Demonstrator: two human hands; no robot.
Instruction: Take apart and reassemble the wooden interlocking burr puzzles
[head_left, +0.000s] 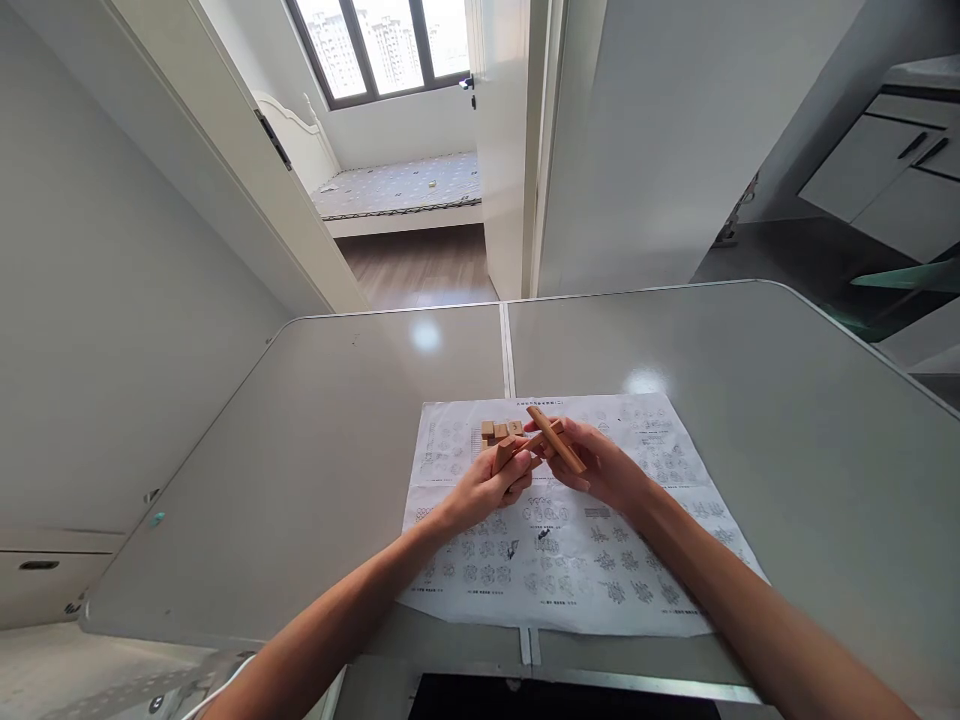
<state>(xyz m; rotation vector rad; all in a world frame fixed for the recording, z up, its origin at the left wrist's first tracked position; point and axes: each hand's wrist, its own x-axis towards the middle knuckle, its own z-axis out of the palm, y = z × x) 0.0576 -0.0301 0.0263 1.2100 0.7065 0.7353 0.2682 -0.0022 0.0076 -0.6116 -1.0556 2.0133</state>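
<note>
Above a printed diagram sheet [577, 590], both hands meet around several wooden sticks. My left hand [487, 485] is closed on a short wooden block [504, 455] that tilts upward from its fingers. My right hand [592, 460] grips a long wooden stick [556, 440], which slants down to the right across another piece. Whether the pieces in the two hands are joined, I cannot tell, as the fingers hide where they meet. Just behind my left hand, several small wooden blocks [501, 430] sit together on the paper.
The sheet lies on a grey table [337, 450] with a metal seam [507, 350] down its middle. A dark object [562, 697] is at the table's front edge. Past the far edge are an open door [510, 150] and a bed [405, 190].
</note>
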